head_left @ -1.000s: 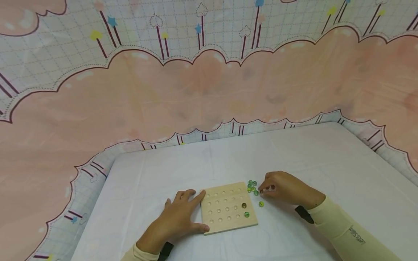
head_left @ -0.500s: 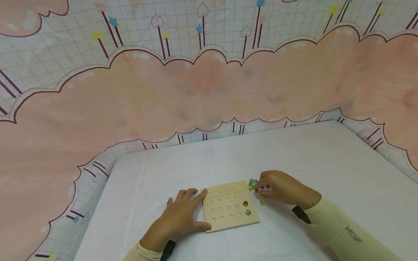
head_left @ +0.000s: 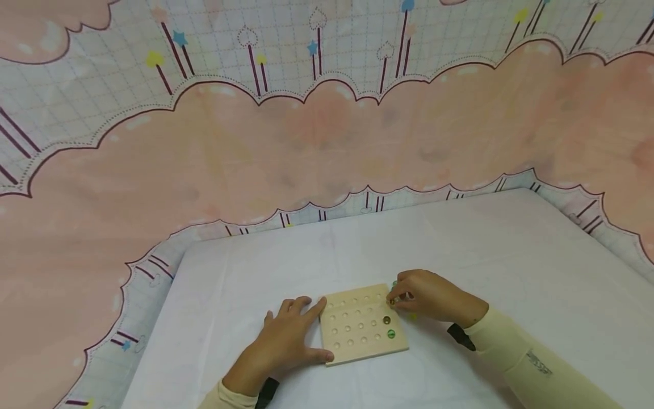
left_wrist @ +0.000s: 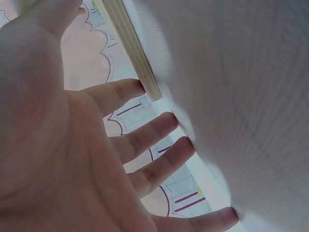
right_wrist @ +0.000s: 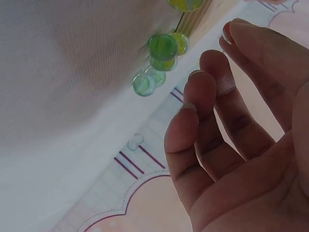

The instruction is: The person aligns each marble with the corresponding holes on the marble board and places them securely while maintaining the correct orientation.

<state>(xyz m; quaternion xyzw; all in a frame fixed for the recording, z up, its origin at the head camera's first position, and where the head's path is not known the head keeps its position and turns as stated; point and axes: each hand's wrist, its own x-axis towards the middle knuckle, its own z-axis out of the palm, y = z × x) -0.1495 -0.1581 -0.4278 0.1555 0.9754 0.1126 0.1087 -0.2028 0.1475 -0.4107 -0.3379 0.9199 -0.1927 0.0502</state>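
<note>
A light wooden board [head_left: 353, 321] with rows of round hollows lies on the white table. In its right-hand column sit a dark brown marble [head_left: 386, 320] and a green marble [head_left: 391, 334]. My left hand [head_left: 283, 341] spreads along the board's left side, thumb and index finger touching its edge. My right hand [head_left: 431, 296], over the board's right edge near the upper corner, pinches a clear and orange marble [right_wrist: 226, 35] between thumb and index finger. Several loose green marbles [right_wrist: 162, 47] lie beside the board, mostly hidden by that hand in the head view.
A single yellow-green marble [head_left: 413, 316] lies to the right of the board, partly below the right hand. White cloth covers the table [head_left: 286, 261]. Behind it hangs a printed curtain [head_left: 317, 147] with peach cloud shapes.
The right hand has moved left with its pinched marble, from beside the loose marbles to the board's right edge. The left hand keeps its place on the board.
</note>
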